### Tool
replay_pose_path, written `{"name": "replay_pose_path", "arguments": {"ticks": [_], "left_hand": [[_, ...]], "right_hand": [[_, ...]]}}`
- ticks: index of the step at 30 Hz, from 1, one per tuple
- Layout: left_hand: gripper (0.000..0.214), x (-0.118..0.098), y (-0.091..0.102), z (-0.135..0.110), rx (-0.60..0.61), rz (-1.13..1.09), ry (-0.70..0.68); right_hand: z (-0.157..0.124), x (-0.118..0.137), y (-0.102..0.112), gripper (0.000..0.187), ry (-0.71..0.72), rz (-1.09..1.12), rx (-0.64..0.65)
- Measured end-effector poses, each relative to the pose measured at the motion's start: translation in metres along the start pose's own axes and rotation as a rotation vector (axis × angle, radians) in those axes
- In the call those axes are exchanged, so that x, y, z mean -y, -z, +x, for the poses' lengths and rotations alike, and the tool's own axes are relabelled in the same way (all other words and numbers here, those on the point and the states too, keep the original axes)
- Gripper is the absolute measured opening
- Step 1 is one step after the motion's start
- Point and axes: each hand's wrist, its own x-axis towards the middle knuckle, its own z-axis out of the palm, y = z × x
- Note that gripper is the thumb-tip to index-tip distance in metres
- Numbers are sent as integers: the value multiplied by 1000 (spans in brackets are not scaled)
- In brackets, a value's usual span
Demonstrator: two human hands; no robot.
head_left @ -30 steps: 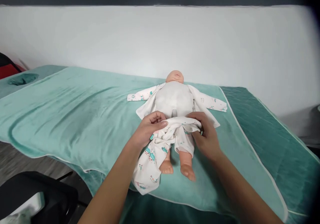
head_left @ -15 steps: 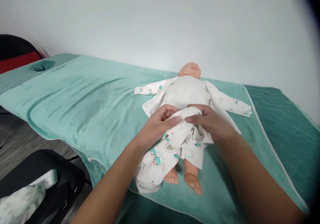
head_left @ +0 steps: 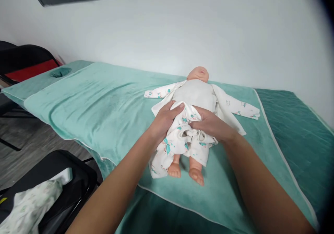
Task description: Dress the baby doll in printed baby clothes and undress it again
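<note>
A baby doll lies on its back with its head toward the wall and its arms spread. An open white baby jacket is on its arms, the front flaps apart over the bare pale torso. Bunched over the doll's legs are white baby pants with a teal and red print; both feet show below. My left hand pinches the upper edge of the pants between thumb and fingers. On the other side my right hand grips the cloth, its fingertips partly hidden in the folds.
A light green towel covers the long padded table, which has a face hole at the far left. White wall rises behind. At lower left a black chair carries a printed cloth; another black chair stands behind.
Both hands have shifted slightly up toward the doll's belly, and the bunched pants are pulled up with more printed outside showing. The loose leg at left has drawn upward. The view tilted up.
</note>
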Motion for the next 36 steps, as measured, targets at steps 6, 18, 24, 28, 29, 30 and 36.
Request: {"name": "replay_pose_path", "arguments": {"ticks": [6,18,24,28,29,30,36], "left_hand": [[37,-17,7,-2,169,248,118],[36,-9,4,4,50,129,64],[24,-5,-1,3,-53,294,-74],[21,-6,-4,5,-126,434,-163],[21,-6,-4,5,-121,431,-155],[21,-7,-5,5,-106,404,-133],[40,-6,7,-1,107,107,96]], "right_hand": [[3,-7,3,19,11,276,-186],[1,-6,-1,36,77,82,55],[-1,-4,1,40,129,-26,184],[-3,-4,0,34,42,-94,84],[-3,-5,-1,33,16,-68,58],[-3,-7,-2,33,-6,-13,39],[3,-16,-1,26,5,373,-124]]}}
